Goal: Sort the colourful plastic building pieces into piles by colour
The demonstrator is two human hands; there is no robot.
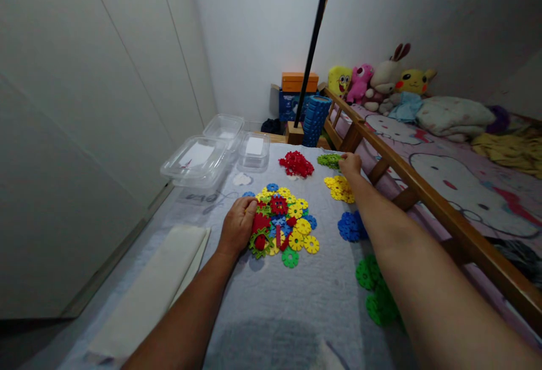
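Note:
My left hand [239, 223] lies at the left edge of a mixed pile of plastic building pieces [296, 224]. Its fingers are curled together against red and light green square pieces [260, 223]; what they grip, if anything, is hidden. Yellow, blue and green notched discs make up much of the pile. Far out on the right, my right hand [350, 164] has its fingers pinched at the edge of a light green heap of pieces [328, 160]. Whatever sits between those fingertips cannot be made out.
Sorted heaps surround the pile: red pieces [296, 164], yellow discs [339, 188], blue discs [351, 226] and green discs [378, 294]. Clear plastic boxes [197, 161] stand at the back left. A folded white sheet [156, 285] lies front left. A wooden bed rail [398, 186] borders the right.

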